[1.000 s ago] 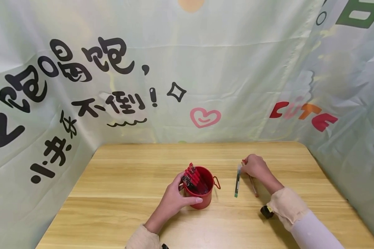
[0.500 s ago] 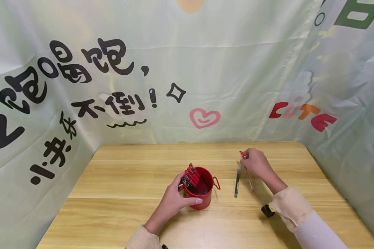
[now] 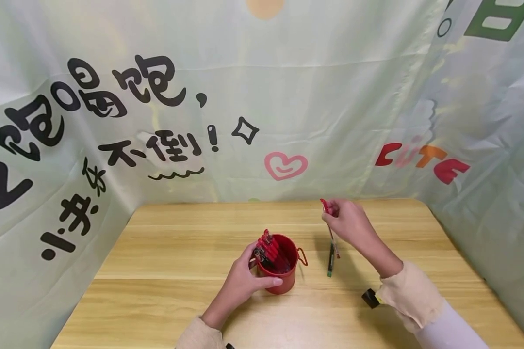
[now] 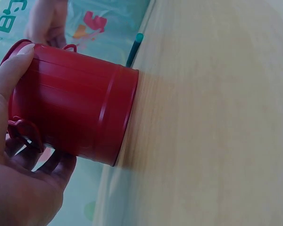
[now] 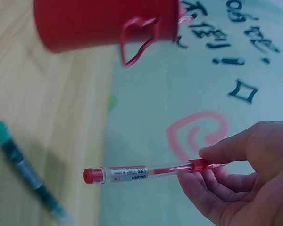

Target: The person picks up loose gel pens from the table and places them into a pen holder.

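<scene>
A red metal cup (image 3: 284,283) with small side handles stands upright on the table. Several red-capped and dark pens (image 3: 270,249) lean inside it toward its left rim. My left hand (image 3: 244,278) grips the cup, thumb across the front and fingers round the left side. To the right, my right hand (image 3: 347,220) pinches a clear-barrelled red pen (image 5: 155,170) near its red cap, lifted off the table with its far end hanging down. Below that pen lies a green pen (image 3: 330,261) on the wood, its upper part hidden behind the red pen and hand.
The wooden table (image 3: 179,252) reaches back to a pale printed cloth (image 3: 332,111) that hangs behind it and on both sides. A small black object (image 3: 370,298) with a yellow patch shows beside the right sleeve.
My right hand has lifted the red pen off the table and carried it up and to the left, over the green pen. My left hand and the cup have stayed in place.
</scene>
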